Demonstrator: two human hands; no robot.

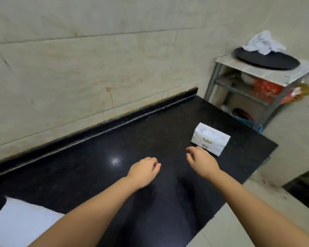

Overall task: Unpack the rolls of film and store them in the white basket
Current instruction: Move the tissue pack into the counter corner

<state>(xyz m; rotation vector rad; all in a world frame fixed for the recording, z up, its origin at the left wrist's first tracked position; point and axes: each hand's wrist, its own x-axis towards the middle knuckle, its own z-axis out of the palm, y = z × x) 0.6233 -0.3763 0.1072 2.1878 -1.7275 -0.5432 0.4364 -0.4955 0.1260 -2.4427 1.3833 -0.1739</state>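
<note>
Your task is only starting — the box [210, 139] sits sealed on the tabletop [114, 139], both hands empty, right hand [201, 160] and left hand [144, 171] with fingers loosely curled.

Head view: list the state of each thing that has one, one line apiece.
Box: closed, lying on the counter, untouched.
Left hand: empty, fingers curled, over the counter.
Right hand: empty, just short of the box.
Rag: crumpled on the black tray.
Tray: flat on top of the rack.
</note>
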